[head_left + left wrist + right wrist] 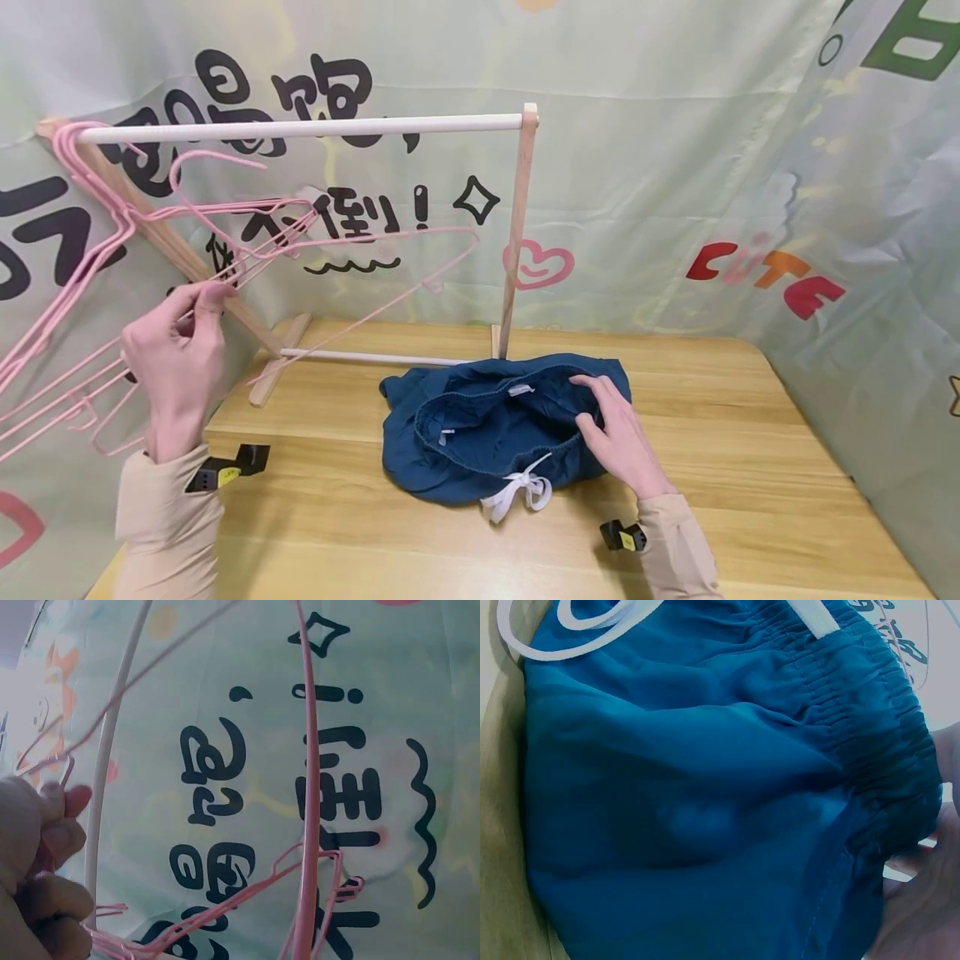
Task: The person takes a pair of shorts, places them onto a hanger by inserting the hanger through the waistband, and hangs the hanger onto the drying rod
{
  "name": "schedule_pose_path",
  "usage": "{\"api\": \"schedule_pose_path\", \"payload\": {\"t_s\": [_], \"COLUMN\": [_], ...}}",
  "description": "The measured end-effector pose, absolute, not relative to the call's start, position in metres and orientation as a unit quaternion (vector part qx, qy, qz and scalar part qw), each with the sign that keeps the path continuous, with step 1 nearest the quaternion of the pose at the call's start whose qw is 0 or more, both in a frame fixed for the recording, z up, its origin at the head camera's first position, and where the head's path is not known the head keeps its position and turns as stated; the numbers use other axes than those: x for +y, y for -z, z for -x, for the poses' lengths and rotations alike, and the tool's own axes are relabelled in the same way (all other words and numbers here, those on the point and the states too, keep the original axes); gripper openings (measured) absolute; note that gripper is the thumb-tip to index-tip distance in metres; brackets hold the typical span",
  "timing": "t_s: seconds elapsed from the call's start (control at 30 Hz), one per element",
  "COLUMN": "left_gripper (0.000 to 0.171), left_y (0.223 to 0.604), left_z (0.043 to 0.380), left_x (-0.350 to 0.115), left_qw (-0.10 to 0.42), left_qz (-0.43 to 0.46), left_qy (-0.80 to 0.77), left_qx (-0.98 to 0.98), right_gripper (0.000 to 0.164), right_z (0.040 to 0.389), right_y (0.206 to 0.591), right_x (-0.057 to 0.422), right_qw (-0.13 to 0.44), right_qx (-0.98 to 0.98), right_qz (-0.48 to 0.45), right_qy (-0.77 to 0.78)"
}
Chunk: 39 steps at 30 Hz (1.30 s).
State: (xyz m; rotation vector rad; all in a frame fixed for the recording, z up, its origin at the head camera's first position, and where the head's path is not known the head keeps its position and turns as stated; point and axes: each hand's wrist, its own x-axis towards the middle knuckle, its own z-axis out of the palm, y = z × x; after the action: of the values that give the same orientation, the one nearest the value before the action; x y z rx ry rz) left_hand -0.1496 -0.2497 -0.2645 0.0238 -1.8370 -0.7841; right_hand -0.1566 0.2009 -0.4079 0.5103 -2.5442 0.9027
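Observation:
My left hand (176, 350) pinches a thin pink clothes hanger (360, 239) in front of the rack, its hook upward and one arm reaching right. In the left wrist view, the curled fingers (64, 832) show at the left edge. Dark blue shorts (420, 462) with a white drawstring bow (528, 483) lie on the table, the elastic waist gaping upward. My right hand (618, 437) is at the right side of that waist opening, fingers spread and slightly bent over its edge. In the right wrist view, the gathered waistband (877, 727) partly hides this hand.
A rack with a white top rod (337, 127) and wooden posts (517, 233) stands at the table's back left. Several other pink hangers (112, 208) hang at its left end. The wooden table (750, 483) extends right of the shorts, and a printed curtain (660, 150) surrounds it.

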Motion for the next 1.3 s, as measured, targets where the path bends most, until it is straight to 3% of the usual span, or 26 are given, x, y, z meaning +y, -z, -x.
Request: {"api": "schedule_pose_path", "payload": {"t_s": [0.23, 0.43, 1.3], "left_gripper": [0.012, 0.006, 0.014], "left_y": [0.284, 0.299, 0.334], "left_z": [0.139, 0.134, 0.147], "left_x": [-0.25, -0.247, -0.192], "left_qw": [0.536, 0.503, 0.439], "left_qz": [0.087, 0.159, 0.278], "left_qy": [0.332, 0.341, 0.267], "left_qx": [-0.771, -0.778, -0.812], "right_gripper": [0.047, 0.047, 0.052], "right_z": [0.157, 0.157, 0.152], "right_y": [0.407, 0.408, 0.402], "right_x": [0.2, 0.2, 0.197], "right_qw": [0.206, 0.217, 0.204], "right_qx": [-0.905, -0.904, -0.908], "right_qz": [-0.181, -0.18, -0.17], "right_qy": [-0.325, -0.322, -0.325]}}
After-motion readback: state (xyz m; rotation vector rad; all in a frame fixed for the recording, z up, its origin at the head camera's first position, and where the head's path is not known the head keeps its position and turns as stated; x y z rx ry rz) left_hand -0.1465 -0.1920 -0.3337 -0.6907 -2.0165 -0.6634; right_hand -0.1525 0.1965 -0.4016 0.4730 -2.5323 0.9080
